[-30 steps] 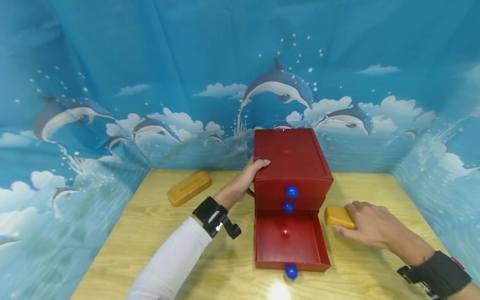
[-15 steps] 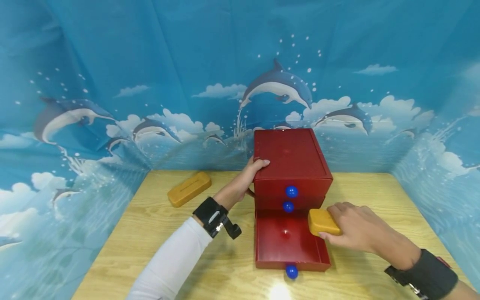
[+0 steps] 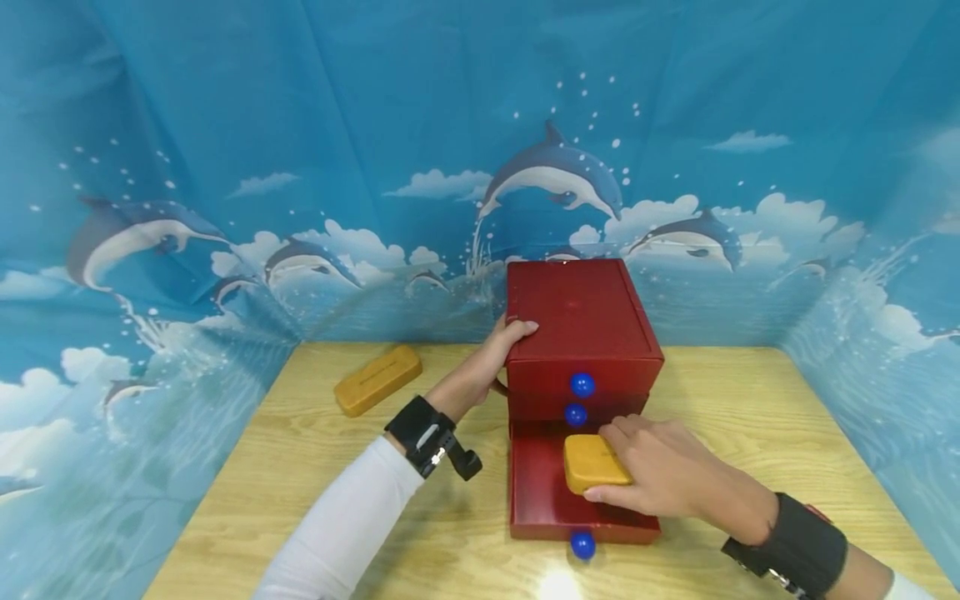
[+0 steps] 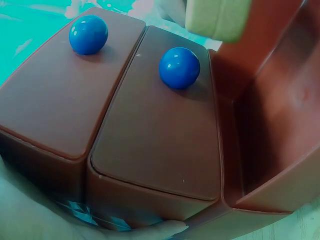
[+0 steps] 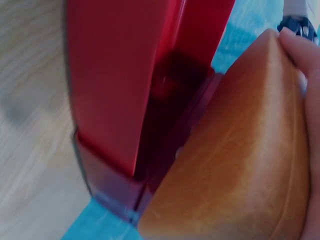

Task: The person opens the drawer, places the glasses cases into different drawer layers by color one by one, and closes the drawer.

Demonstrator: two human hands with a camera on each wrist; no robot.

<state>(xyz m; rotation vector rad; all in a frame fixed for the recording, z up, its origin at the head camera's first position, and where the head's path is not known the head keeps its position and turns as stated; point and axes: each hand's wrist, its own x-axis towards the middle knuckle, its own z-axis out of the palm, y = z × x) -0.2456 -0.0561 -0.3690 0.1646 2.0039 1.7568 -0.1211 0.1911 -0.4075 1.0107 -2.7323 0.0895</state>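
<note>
A red drawer cabinet [image 3: 577,308] with blue ball knobs stands on the table. Its bottom drawer [image 3: 534,500] is pulled out; the two upper ones are closed. My left hand [image 3: 491,360] holds the cabinet's left side, thumb over the top edge. Over the bottom drawer, my right hand [image 3: 663,467] grips a yellow-brown glasses case [image 3: 591,463] by its right end. In the right wrist view the glasses case [image 5: 240,150] is close up beside the drawer wall. Part of the drawer floor is hidden behind the case and hand.
A second yellow-brown glasses case [image 3: 378,381] lies at the back left of the wooden table [image 3: 300,492]. A blue dolphin-print cloth [image 3: 420,100] hangs behind and along the sides. The drawer's blue knob [image 3: 582,545] sticks out toward the front.
My right hand has carried the glasses case leftward, from the cabinet's right side to above the pulled-out drawer. The left hand stays on the cabinet.
</note>
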